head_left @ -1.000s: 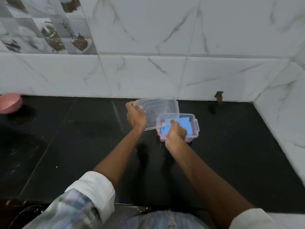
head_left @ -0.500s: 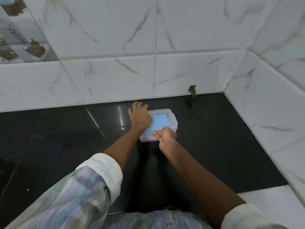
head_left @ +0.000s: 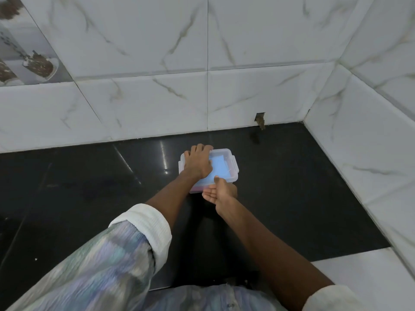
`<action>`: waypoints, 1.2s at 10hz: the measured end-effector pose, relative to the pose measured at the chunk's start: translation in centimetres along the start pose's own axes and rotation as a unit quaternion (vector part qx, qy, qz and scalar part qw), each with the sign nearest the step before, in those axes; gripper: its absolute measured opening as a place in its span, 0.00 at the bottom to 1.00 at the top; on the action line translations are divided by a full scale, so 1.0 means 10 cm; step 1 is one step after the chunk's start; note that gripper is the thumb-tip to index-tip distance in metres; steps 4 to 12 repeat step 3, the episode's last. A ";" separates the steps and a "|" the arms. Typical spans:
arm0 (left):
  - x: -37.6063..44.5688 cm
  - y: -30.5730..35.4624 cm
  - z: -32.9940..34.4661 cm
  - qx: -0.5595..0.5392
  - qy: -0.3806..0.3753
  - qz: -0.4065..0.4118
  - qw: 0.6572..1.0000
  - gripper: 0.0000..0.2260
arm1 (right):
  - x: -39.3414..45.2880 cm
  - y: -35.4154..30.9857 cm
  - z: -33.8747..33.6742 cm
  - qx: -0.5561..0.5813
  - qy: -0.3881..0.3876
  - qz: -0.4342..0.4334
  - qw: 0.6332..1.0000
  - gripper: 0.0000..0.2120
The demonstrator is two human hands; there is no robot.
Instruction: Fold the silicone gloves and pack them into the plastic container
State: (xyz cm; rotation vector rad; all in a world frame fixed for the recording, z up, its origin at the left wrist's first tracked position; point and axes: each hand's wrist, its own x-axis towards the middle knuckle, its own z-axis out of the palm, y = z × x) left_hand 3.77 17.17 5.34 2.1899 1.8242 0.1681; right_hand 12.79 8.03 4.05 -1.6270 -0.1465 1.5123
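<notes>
Lid [head_left: 221,163] sits on the plastic container [head_left: 233,176]; folded blue glove [head_left: 216,167] shows through it, a pink layer just visible low at the near wall. Container rests on the black surface [head_left: 292,187], directly under the left hand [head_left: 197,163]. Left hand lies flat on the lid's left half, fingers straight and reaching over the far left corner, pressing down, gripping nothing. Right hand [head_left: 221,191] is at the near right corner, palm turned up, fingers loosely extended, thumb touching the near rim; holds nothing.

Step looks like seating and latching the lid; task seems close to done. To do it well: keep the left palm pressing flat so the box doesn't slide on the glossy surface, and work the right hand's thumb along the near edge, then the side clips. Can't tell if the clips are already snapped. Check no glove edge is pinched under the rim.

Room: tiled wall [head_left: 157,104] beyond the left hand's fingertips, side wall well right of the right hand, open surface left of the left hand.
</notes>
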 end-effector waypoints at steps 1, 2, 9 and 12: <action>-0.04 -0.01 0.00 0.002 -0.004 0.003 1.000 0.24 | -0.03 0.02 -0.02 -0.037 -0.004 -0.005 0.999 0.19; -0.07 -0.03 0.03 -0.004 -0.002 0.010 1.000 0.24 | -0.04 0.01 -0.05 -0.083 -0.003 -0.009 0.997 0.20; -0.10 0.00 0.02 -0.011 0.012 0.014 1.000 0.24 | -0.05 0.01 -0.05 -0.131 0.020 -0.038 0.990 0.20; -0.10 0.00 0.02 -0.011 0.012 0.014 1.000 0.24 | -0.05 0.01 -0.05 -0.131 0.020 -0.038 0.990 0.20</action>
